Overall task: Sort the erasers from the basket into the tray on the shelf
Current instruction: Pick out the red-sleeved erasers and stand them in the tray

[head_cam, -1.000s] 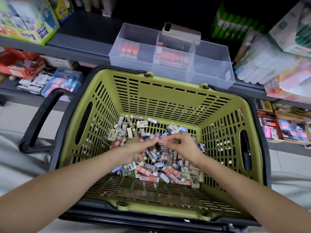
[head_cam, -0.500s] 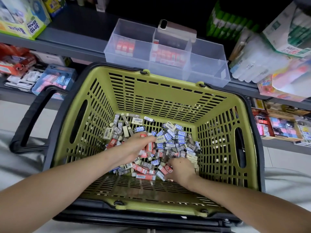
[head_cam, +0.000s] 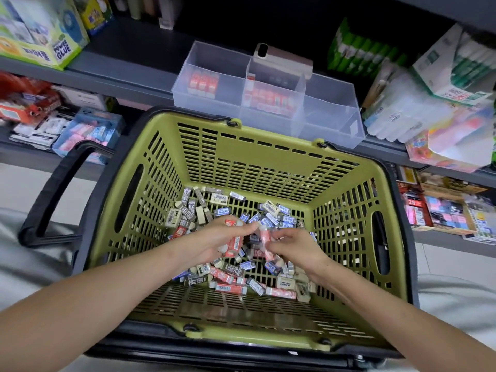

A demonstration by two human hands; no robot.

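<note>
My left hand [head_cam: 212,241] clutches red erasers [head_cam: 234,244]; my right hand [head_cam: 296,247] pinches another. At 12 o'clock, tray [head_cam: 330,122]: two compartments partly stocked; basket [head_cam: 257,157] pile mostly unsorted.

Stationery shop: stocked shelves [head_cam: 128,65], shopping basket [head_cam: 257,157].

bare left hand [head_cam: 214,242] and right hand [head_cam: 298,247], 2 bare forearms [head_cam: 107,296], pale grey clothing [head_cam: 456,296]

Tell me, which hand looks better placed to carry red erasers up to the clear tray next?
Probably the left hand: it already grips several red erasers, and the tray holds red ones in its left and middle compartments. The right hand seems to pinch just a lone eraser.
</note>
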